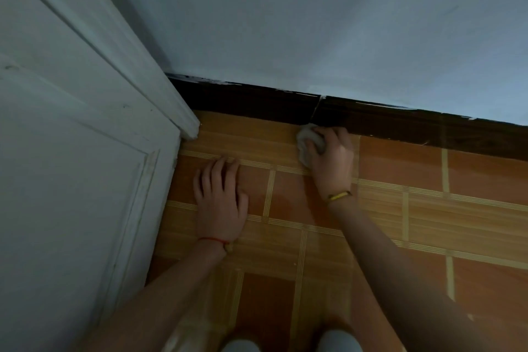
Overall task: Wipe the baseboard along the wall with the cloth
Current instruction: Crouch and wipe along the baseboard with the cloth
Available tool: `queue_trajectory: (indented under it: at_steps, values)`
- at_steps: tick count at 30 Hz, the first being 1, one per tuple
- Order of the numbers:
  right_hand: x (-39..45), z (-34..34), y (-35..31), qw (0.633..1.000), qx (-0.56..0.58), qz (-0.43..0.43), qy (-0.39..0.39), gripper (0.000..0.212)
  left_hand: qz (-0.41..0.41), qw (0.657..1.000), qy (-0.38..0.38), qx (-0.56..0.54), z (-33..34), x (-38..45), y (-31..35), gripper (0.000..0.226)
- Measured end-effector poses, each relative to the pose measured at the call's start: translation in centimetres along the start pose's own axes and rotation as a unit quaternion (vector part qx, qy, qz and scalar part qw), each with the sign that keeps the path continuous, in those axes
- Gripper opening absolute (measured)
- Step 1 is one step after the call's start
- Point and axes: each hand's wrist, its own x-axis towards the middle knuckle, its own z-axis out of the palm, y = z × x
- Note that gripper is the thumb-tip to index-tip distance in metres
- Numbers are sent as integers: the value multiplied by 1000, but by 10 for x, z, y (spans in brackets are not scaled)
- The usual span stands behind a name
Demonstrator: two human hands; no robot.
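the right hand [333, 156] is gripping a bunched pale cloth [310, 146], fingers curled over the top of it, and is holding it down at the foot of the dark baseboard [400, 120], right where the baseboard is meeting the floor [400, 168]. the cloth is sitting just below a vertical seam in the baseboard, and part of it is bulging out to the left of the fingers and down onto the floor. a yellow bracelet [340, 196] is circling the right wrist.

the left hand [221, 194] is lying flat on the floor with its fingers straight and slightly spread, holding nothing, palm down, well apart from the cloth and nearer to the white door [71, 166] on the left. a thin red string [213, 240] is sitting around that wrist.

the baseboard is running along the bottom of a pale blue-grey wall [314, 23], with flecks of pale paint showing along its top edge. the floor is showing orange-brown squares divided by lighter striped bands. the door's moulded frame is ending at the floor just beside the left end of the baseboard. both forearms are reaching in from the bottom of the view.
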Motion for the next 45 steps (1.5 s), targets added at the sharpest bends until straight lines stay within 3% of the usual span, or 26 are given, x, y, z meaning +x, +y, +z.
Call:
queue_trajectory:
  at_steps: [5, 9, 11, 14, 18, 25, 28, 35, 38, 42, 45]
  values:
    - [-6, -32, 30, 993, -10, 89, 75, 23, -11, 1000, 5, -13, 0, -1, 3, 52]
    - [-6, -32, -4, 986, 78, 40, 144, 17, -61, 997, 22, -35, -1, 5, 24, 47]
    - [-2, -26, -28, 977, 128, 36, 167, 17, -43, 998, 22, -32, 1, 9, 34, 46]
    - [2, -13, -55, 975, 170, -2, 143, 19, 22, 1000, 12, -9, 7, 10, 47, 49]
    - [5, -6, -58, 977, 176, -36, 117, 18, 33, 999, 7, 4, 17, 8, 59, 53]
    - [4, -44, -9, 947, 141, 90, 274, 16, 35, 999, 6, 3, 19, 8, 55, 54]
    - [5, -40, -15, 944, 160, 98, 271, 16, 40, 999, 10, 3, 19, 8, 55, 55]
    - [6, -7, -59, 971, 187, 21, 148, 21, 43, 999, 6, 20, 16, 8, 56, 56]
    - [9, -20, -47, 966, 180, 40, 183, 21, 43, 999, 8, 23, 15, 8, 56, 54]
    - [11, -43, -29, 933, 181, 108, 291, 18, 41, 999, 2, 19, 16, 7, 56, 53]
    - [12, -40, -35, 928, 199, 109, 296, 17, 42, 999, -1, 24, 15, 8, 57, 54]
